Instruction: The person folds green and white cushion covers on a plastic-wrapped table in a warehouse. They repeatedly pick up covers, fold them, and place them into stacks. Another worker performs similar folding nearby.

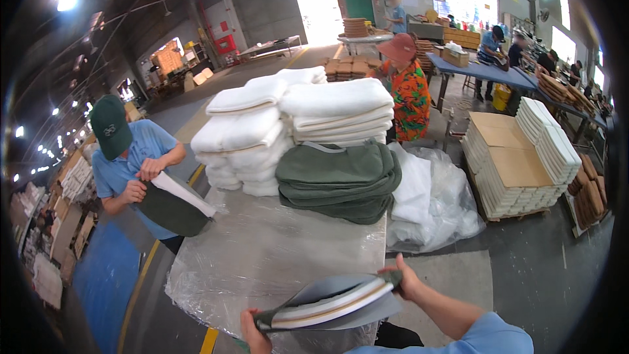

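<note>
Between my two hands, just over the near edge of the table, is a dark green fabric cushion cover (265, 319) with a grey inner side. Its opening gapes, showing a layered white foam pad (334, 304) with a thin tan band. My left hand (254, 333) grips the cover's left end. The right end is held by my right hand (408, 279), with the thumb up and the fingers partly hidden behind the fabric. Farther back on the table lies a pile of dark green covers (337, 174), next to tall stacks of folded white pads (239, 134).
Plastic film wraps the table (288, 236). At the left, a co-worker (134, 164) in a green cap handles another green cover and white pad. Another person (406, 92) stands behind the stacks. Clear plastic bags (445, 203) and a pallet of stacked pads (517, 157) stand at the right.
</note>
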The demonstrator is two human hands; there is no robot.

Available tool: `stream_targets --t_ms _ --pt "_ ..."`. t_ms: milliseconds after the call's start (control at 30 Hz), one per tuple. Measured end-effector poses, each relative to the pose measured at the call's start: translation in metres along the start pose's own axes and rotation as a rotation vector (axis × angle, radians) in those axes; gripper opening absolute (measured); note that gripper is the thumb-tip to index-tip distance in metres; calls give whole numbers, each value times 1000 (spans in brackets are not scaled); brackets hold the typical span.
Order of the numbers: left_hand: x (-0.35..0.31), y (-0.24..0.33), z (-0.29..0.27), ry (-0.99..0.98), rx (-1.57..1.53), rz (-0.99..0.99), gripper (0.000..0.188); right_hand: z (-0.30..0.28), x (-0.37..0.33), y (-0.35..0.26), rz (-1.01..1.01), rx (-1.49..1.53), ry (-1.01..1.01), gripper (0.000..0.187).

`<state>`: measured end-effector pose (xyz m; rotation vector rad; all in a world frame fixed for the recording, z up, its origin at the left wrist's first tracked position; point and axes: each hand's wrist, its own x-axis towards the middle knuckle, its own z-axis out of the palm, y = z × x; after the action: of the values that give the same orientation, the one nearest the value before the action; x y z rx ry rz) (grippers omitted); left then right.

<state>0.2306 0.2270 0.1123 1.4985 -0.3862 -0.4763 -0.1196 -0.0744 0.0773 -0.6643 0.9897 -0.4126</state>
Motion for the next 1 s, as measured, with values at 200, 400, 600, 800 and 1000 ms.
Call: stream_targets --t_ms 200,400,600,800,1000 --pt "-97 -18 31 343 222 -153 57 78 76 -66 -250 -93 181 91" --pt "-156 -46 38 -195 216 62 72 84 121 -69 -167 64 80 83" --pt "-152 7 48 -516 245 60 71 88 94 -76 -454 -230 6 82" --pt "-160 13 65 -767 227 -74 94 97 47 -95 -555 -561 -160 73" --pt "-155 0 87 -834 177 -107 93 85 46 -121 -822 -946 -34 55"
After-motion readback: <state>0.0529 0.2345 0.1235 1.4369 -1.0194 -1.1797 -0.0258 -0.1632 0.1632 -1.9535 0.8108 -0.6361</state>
